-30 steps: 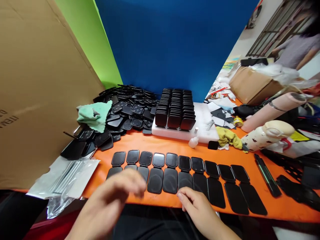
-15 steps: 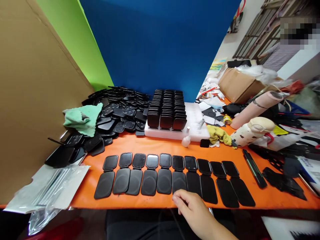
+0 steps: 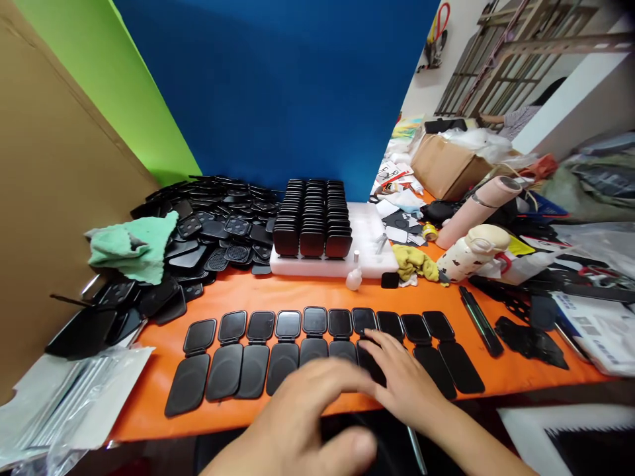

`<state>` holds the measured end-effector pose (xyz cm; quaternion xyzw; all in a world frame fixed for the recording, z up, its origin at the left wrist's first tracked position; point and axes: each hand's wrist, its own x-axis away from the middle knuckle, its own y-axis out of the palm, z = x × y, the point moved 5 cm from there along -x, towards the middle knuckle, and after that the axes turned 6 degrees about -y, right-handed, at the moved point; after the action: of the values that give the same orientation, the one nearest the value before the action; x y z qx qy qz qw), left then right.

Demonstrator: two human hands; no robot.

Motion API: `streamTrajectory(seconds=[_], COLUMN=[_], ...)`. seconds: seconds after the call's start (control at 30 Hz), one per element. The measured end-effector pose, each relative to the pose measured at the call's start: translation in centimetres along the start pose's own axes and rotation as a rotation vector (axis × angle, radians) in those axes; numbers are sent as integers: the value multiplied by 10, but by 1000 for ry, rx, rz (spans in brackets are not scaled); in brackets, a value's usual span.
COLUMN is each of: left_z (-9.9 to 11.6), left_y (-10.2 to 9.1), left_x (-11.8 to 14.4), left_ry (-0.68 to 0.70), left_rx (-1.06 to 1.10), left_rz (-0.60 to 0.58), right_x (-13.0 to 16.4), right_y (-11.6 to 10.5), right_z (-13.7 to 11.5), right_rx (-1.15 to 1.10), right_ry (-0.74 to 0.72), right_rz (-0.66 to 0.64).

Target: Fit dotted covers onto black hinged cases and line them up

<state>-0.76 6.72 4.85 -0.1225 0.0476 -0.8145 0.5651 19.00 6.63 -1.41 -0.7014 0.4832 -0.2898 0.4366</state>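
A row of black hinged two-part pads (image 3: 186,387) lies unfolded along the front of the orange table, framed square leaves behind and larger plain leaves in front. Over the right half of the row my right hand (image 3: 404,377) reaches with fingers spread, its fingertips at the hinge of one pad; I cannot tell whether they press on it. My left hand (image 3: 302,423) is in the near foreground, slightly blurred, thumb and fingers apart with nothing visible between them. It covers the front leaves of several middle pads.
Behind the row, stacked black pads (image 3: 312,231) stand on a white foam block (image 3: 364,228). A small bottle (image 3: 354,274) sits before it. Left are a pile of black parts (image 3: 223,228) and a green cloth (image 3: 131,244); right, a yellow cloth (image 3: 414,262) and cream bottle (image 3: 471,254).
My left hand has come into view from below. My right hand has moved forward over the pads and its fingers have spread. The camera view has shifted, moving the table leftward.
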Motion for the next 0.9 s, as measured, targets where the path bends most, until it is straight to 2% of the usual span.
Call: streamTrajectory(seconds=[0.03,0.07,0.17,0.27,0.37,0.5,0.57,0.63,0.7,0.77,0.83,0.9], left_z=[-6,-12,-47,-72,-76,-64,-56,-45,-32,-19,-4,11], left_y=[12,26,56,70,70,61,52,40,24,3,-19,-40], left_x=[-14,-25,-45,-41,-27,-13,-11,-10,-11,-15,-22,-31], left_ry=[34,112,174,210,229,206,208,246,268,234,142,38], left_rx=[-68,-295,-781,-997,-1067,-1026,-954,-821,-630,-430,-267,-136], left_rz=[-85,-167,-283,-290,-285,-382,-409,-375,-292,-161,0,149], right_x=[1,2,12,27,40,44,42,40,38,36,33,26], right_y=[4,9,24,32,28,10,3,1,2,-3,-21,-54], right_z=[5,9,11,9,8,13,20,28,33,36,41,50], right_rx=[59,105,176,228,223,71,-61,-210,-361,-482,-537,-532], right_ry=[-43,-83,-168,-183,-199,-238,-172,-52,66,165,281,405], right_rz=[-15,-39,-101,-99,-86,-60,16,141,255,345,461,597])
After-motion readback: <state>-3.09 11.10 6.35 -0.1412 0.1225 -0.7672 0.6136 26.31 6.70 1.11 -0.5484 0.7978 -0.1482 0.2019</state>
